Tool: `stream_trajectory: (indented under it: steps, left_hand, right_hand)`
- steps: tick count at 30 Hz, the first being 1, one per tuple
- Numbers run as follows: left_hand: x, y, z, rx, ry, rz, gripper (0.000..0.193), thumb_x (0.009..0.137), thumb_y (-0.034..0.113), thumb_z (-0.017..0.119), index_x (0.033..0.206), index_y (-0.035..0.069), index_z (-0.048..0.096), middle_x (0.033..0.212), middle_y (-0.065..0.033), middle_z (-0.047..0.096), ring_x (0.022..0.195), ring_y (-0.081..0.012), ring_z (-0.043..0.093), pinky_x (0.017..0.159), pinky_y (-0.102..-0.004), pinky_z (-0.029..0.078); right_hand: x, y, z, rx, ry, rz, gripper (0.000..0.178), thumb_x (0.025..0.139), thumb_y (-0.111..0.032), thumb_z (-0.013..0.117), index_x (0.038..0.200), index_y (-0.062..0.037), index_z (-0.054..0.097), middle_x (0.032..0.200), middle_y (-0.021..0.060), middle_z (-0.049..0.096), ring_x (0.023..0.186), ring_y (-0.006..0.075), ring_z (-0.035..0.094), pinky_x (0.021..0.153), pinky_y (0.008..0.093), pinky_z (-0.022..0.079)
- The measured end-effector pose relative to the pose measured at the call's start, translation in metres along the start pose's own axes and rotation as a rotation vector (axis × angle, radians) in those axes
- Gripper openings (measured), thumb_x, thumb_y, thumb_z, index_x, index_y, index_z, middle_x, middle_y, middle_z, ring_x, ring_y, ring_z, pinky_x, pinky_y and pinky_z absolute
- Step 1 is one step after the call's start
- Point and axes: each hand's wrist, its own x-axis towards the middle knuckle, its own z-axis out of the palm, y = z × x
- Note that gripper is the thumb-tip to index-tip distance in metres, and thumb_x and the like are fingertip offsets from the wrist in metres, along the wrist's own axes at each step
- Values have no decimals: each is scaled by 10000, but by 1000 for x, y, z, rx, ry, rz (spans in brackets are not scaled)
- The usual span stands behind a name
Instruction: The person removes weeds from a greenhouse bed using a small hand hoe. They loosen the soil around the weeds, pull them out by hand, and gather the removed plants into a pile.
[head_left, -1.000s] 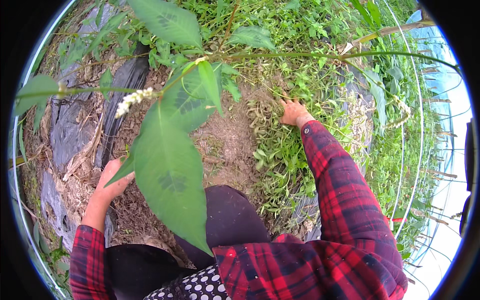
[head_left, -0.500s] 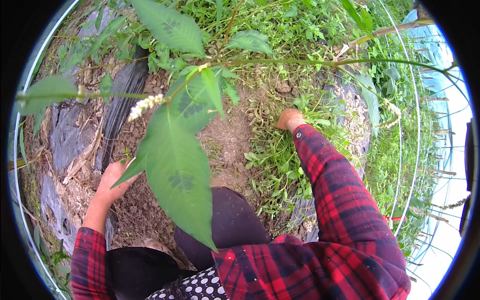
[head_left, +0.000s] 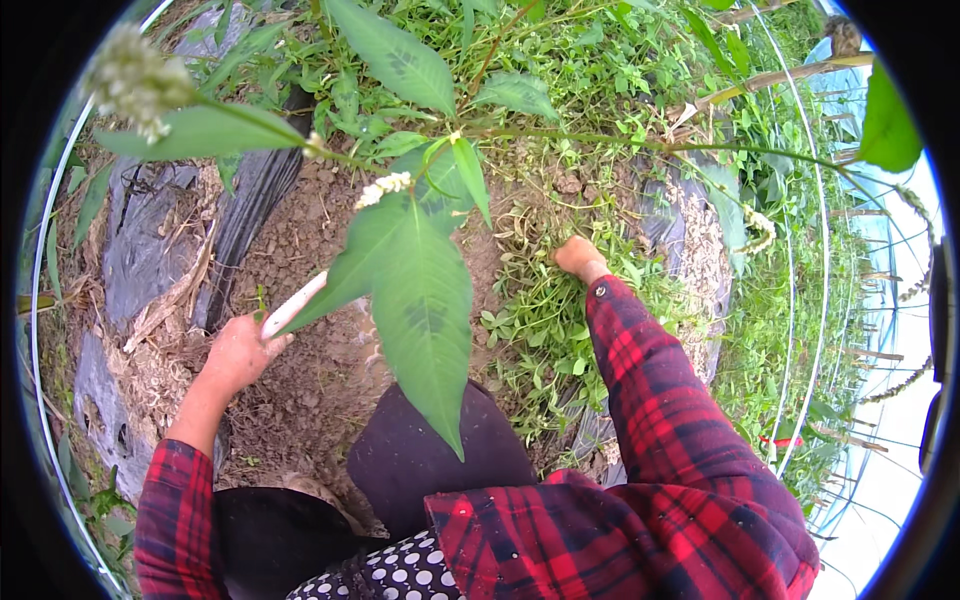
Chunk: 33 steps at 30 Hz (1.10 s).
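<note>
My left hand (head_left: 240, 354) is closed round a slim white handle (head_left: 298, 302) held slantwise above bare brown soil (head_left: 330, 375). A large green leaf (head_left: 425, 300) hangs close in front and covers the handle's far end, so the kind of tool cannot be told. On the right, my right hand (head_left: 580, 258) is closed in a fist, down among low leafy weeds (head_left: 550, 325). Whatever its fingers hold is hidden beneath the hand.
The leaf's long stem (head_left: 600, 138) crosses the upper view. Torn black plastic film (head_left: 255, 205) edges the soil on the left, with dry stalks beside it. Dense green growth (head_left: 600, 60) fills the far side. White strings (head_left: 822, 250) run along the right.
The hanging leaves have shifted right in view, baring more of the white handle. My left hand has moved slightly up and right. My right hand stays in nearly the same place among the weeds.
</note>
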Motion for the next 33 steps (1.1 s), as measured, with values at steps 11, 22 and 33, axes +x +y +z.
stream_trajectory:
  steps: [11,22,33]
  left_hand:
    - [0,-10,-4,58,-14,-37,424,767,352,655,951,-20,571,842,-245,593,834,-395,577,736,-453,452]
    - [11,-20,1,-73,70,130,419,779,328,646,887,-69,566,760,-261,577,756,-399,574,680,-440,438]
    - [-3,-2,-12,-65,-8,101,414,781,335,633,956,-34,565,767,-239,582,767,-401,577,683,-434,452]
  right_hand:
    - [-85,-21,59,158,59,-314,362,733,-326,624,842,18,642,839,235,627,833,344,626,742,419,506]
    - [-102,21,57,80,148,-359,523,688,-268,643,1134,-22,525,985,206,584,818,326,608,731,402,516]
    - [6,54,-12,-49,89,122,890,714,-459,634,1389,-52,220,1395,198,299,1274,385,294,1040,395,280]
